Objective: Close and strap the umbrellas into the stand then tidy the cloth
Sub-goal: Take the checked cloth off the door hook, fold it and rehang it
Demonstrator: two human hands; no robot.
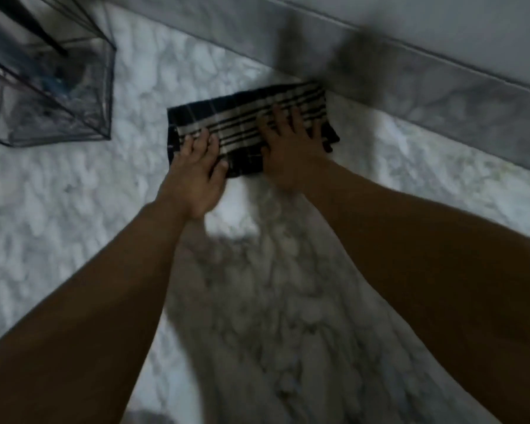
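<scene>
This looks like a home, most likely an entrance hall or corridor, though the view is blurred and dim. The marble floor (pixel 58 209) is white with grey veins and polished enough to shine. Beyond it runs a skirting (pixel 410 75) of the same veined stone, with a plain pale wall (pixel 487 22) above. Well to the left of the skirting, on the floor, stands a clear-walled stand (pixel 58 96) with a dark frame, holding dark umbrellas (pixel 43 35). A folded checked cloth (pixel 245 117) lies just before the skirting.
</scene>
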